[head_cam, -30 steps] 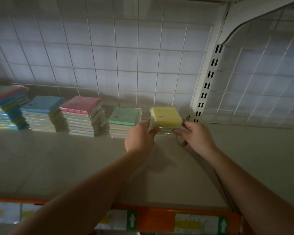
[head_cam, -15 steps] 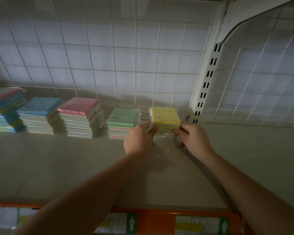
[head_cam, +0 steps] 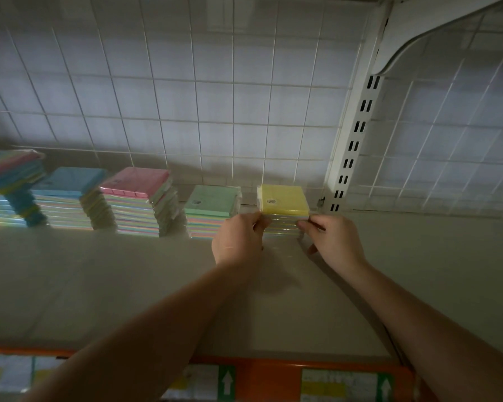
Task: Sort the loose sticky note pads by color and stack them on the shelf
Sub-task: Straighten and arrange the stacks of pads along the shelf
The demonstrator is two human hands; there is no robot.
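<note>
While my arms reach across the pale shelf (head_cam: pixel 105 285), a white wire grid (head_cam: pixel 186 97) backs it beyond my fingertips, and a slotted white upright (head_cam: pixel 357 132) rises just past my right hand. Nearest me, under my forearms, runs the shelf's orange front edge (head_cam: pixel 267 372) with arrow labels.

My left hand (head_cam: pixel 238 239) and right hand (head_cam: pixel 333 239) close on the yellow-topped stack (head_cam: pixel 283 200) from either side, fingers curled against its wrapped lower pads; how far they wrap round the back I cannot tell. It stands on the shelf against the grid.

Just left of my left hand stands the green-topped stack (head_cam: pixel 211 203), apart from the yellow one by a narrow gap. Further left come the pink-topped stack (head_cam: pixel 137 181), the blue-topped stack (head_cam: pixel 70 178), and a leaning mixed stack (head_cam: pixel 10 169) at the frame's edge. Each stack's sides show many pastel layers.
</note>
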